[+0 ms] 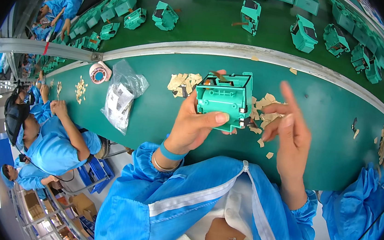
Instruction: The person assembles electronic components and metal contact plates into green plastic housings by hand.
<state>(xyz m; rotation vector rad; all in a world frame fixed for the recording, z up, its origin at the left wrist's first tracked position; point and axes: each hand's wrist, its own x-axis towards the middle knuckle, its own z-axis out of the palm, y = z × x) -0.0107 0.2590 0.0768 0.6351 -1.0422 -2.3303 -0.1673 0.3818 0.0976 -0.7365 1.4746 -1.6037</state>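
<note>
at the left, a co-worker in blue (pixel 57 146) is being seen beside a green table (pixel 155 114). next along the tabletop, a round pinkish roll (pixel 98 74) with a blue centre is being passed by the eye, then a clear plastic bag (pixel 122 101) in which white pieces are being held. a pile of cream scraps (pixel 182 84) is being partly bordered by the left hand (pixel 194 124), around whose wrist a blue band (pixel 171 152) is being worn.

near the middle, above the table, a green housing (pixel 223 103) (a boxy, open-framed shell with dark edging) is being gripped by the left hand, its near face being pressed by the thumb. just to the right, more cream scraps (pixel 266 101) are being partly covered by the right hand (pixel 291 138), which is being held open and apart from the housing, index finger extended, the others loosely bent.

at the far right, a blue sleeve (pixel 354 209) is being shown. across the back, beyond a pale rail (pixel 235 51), more green housings (pixel 303 34) are being displayed on a green surface (pixel 201 26).
</note>
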